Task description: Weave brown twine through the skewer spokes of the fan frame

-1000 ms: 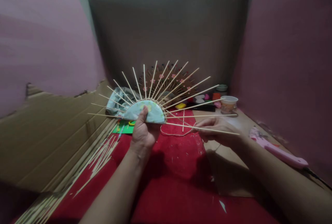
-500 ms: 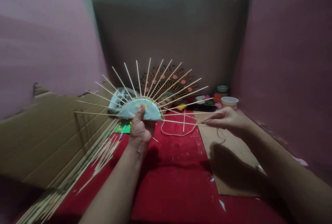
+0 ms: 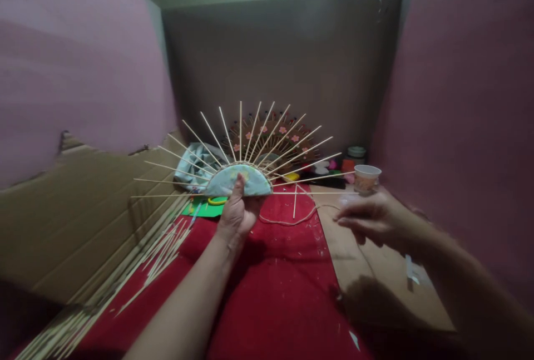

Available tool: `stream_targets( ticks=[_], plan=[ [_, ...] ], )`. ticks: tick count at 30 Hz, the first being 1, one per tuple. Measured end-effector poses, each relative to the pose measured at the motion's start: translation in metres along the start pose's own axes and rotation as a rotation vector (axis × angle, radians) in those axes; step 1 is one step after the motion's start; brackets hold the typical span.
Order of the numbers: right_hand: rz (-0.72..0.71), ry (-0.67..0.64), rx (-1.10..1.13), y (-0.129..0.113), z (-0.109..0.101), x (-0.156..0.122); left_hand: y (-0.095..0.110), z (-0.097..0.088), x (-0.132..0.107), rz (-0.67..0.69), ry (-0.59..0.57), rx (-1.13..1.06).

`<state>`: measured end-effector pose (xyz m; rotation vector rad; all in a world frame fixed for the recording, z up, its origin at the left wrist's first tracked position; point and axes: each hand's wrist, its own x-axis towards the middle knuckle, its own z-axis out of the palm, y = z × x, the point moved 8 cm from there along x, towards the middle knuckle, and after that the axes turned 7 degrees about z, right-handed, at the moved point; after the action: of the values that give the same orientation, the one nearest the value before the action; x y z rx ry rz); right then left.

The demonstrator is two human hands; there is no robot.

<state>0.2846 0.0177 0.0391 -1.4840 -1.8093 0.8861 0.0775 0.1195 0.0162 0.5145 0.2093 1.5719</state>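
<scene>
My left hand (image 3: 237, 218) grips a pale blue half-round disc (image 3: 219, 181) by its flat lower edge, thumb on its face. Thin wooden sticks (image 3: 241, 132) fan out from the curved rim, where twine seems to run along their bases. To the right, my right hand (image 3: 379, 220) pinches a length of brown twine (image 3: 287, 223). The twine hangs in a slack loop between the disc and these fingers, and a tail drops below the hand. My right fingertips are just below the lowest right stick, apart from it.
A finished-looking brown fan with pink flowers (image 3: 282, 130) stands against the back wall. A paper cup (image 3: 367, 177) is beyond my right hand, over a cardboard sheet (image 3: 354, 271). Loose sticks (image 3: 161, 260) lie left on red cloth (image 3: 267, 299). A green sheet (image 3: 204, 208) lies behind my left wrist.
My right hand has moved down and slightly right, off the lowest right sticks, drawing the twine with it. The disc in my left hand sits a little further right and lower in view.
</scene>
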Motion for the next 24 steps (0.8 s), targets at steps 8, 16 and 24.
stream_targets(
  ticks=[8,16,24],
  plan=[
    [-0.183,-0.342,-0.008,-0.013,0.121,-0.004,-0.022,0.012,-0.021,-0.12,-0.001,-0.087],
    [-0.016,-0.078,0.511,-0.015,0.091,0.014,-0.018,0.019,-0.028,-0.114,-0.042,-0.137],
    [-0.005,0.193,1.036,-0.02,0.078,0.022,-0.025,0.021,-0.036,-0.075,-0.14,0.112]
  ],
)
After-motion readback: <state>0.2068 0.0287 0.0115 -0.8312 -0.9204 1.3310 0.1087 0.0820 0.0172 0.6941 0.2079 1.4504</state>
